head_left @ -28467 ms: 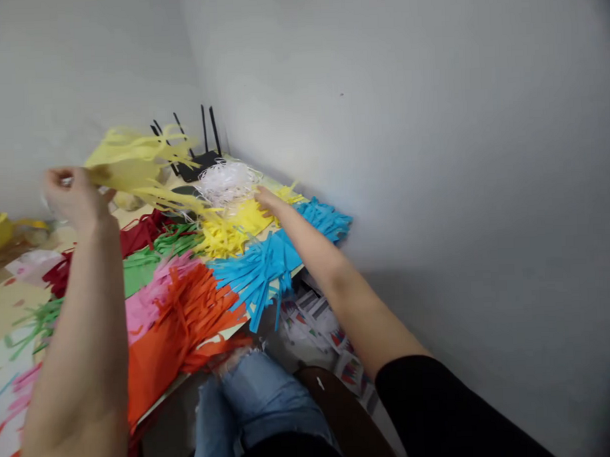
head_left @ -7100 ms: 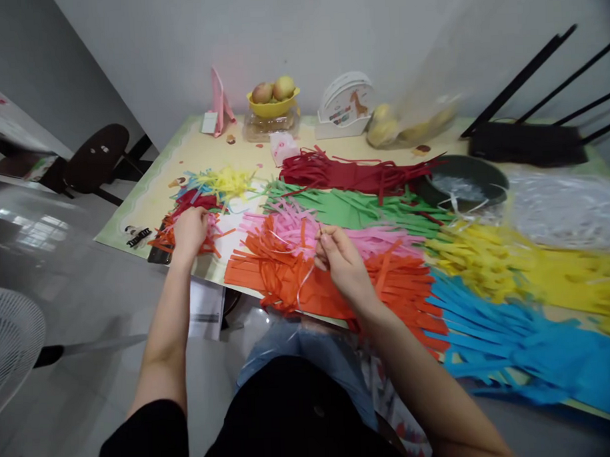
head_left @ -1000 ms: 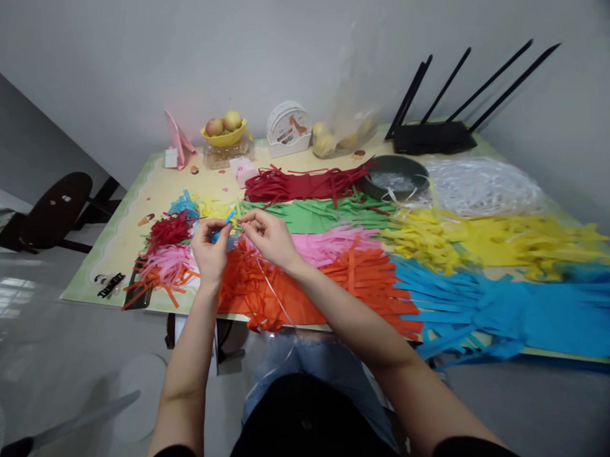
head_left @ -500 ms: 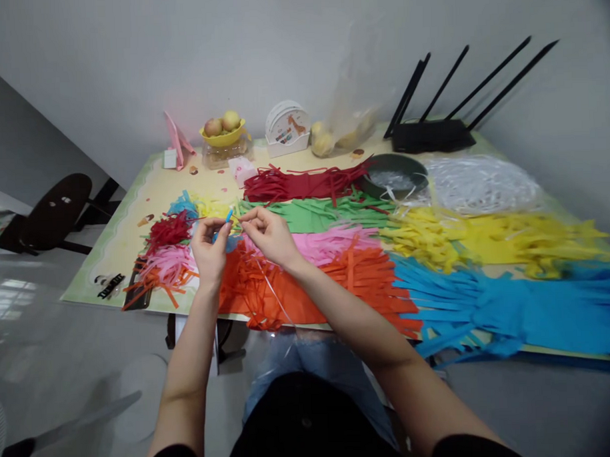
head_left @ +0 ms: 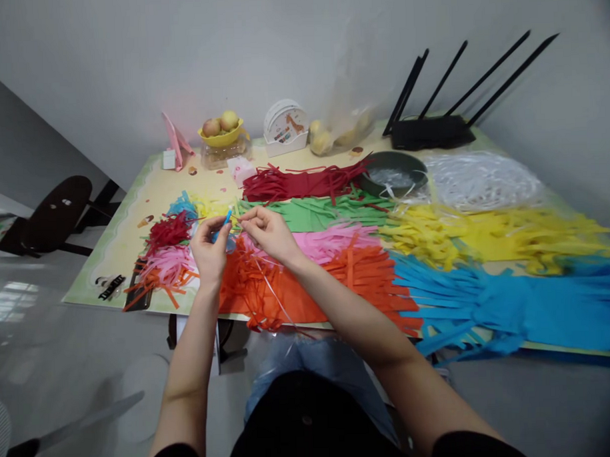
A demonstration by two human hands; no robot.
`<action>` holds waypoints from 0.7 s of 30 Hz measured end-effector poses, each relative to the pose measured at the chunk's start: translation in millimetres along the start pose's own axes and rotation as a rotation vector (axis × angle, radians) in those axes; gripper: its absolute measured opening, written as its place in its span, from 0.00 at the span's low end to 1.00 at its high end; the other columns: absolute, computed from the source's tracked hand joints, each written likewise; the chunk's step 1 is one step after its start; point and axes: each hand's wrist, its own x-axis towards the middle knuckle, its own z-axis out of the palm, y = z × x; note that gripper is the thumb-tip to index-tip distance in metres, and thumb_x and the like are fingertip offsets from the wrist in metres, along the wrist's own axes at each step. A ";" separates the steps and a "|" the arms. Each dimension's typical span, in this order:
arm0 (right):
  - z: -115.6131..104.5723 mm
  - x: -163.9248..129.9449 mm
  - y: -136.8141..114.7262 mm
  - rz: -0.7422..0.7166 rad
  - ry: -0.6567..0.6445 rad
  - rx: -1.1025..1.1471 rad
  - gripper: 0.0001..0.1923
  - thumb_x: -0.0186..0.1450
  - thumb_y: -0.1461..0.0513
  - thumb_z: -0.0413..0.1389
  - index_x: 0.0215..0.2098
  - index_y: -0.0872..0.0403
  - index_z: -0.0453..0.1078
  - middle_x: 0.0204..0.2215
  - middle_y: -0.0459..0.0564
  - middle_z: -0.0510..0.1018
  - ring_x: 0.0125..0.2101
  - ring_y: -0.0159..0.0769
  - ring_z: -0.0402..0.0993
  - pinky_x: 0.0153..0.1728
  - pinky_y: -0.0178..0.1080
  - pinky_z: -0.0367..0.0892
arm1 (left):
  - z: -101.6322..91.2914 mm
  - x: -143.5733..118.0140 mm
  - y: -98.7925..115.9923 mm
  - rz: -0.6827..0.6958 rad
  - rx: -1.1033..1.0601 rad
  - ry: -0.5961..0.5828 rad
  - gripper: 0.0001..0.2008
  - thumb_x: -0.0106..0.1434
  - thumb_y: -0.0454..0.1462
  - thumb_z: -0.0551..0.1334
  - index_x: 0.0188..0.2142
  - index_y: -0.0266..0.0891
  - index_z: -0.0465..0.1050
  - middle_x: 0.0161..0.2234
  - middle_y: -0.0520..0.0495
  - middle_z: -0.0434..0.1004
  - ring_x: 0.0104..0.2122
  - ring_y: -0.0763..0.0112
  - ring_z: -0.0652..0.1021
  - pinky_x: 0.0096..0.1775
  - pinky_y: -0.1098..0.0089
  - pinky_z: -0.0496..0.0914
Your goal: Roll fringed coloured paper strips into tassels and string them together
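My left hand (head_left: 208, 252) pinches a small bright blue strip (head_left: 228, 216) that sticks up between thumb and forefinger. Close beside it, my right hand (head_left: 271, 235) has thumb and forefinger pressed together at the end of a thin yellow strip (head_left: 235, 219). A thin white string (head_left: 274, 288) trails down below my right hand over the fringed orange sheet (head_left: 300, 302). Both hands are above the table, over colourful fringe. Left of them lie loose dark red strips (head_left: 168, 232) and pink strips (head_left: 169, 261).
Fringed red (head_left: 306, 184), green (head_left: 309, 216), yellow (head_left: 490, 235) and blue (head_left: 552, 306) sheets cover much of the table. Behind are a dark round bowl (head_left: 418, 182), a bundle of white strips (head_left: 483, 180), a black router (head_left: 432, 132) and a yellow fruit bowl (head_left: 222, 137).
Both hands stay almost in the same place, fingertips still close together. The camera view has shifted very slightly.
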 end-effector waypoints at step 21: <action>-9.2 8.2 17.0 0.134 -0.230 0.342 0.30 0.56 0.46 0.66 0.46 0.54 0.65 0.15 0.35 0.71 0.14 0.24 0.60 0.19 0.29 0.62 | 0.1 -9.9 -8.5 0.233 0.297 -0.062 0.02 0.62 0.35 0.66 0.35 0.40 0.77 0.34 0.50 0.80 0.36 0.69 0.79 0.41 0.70 0.71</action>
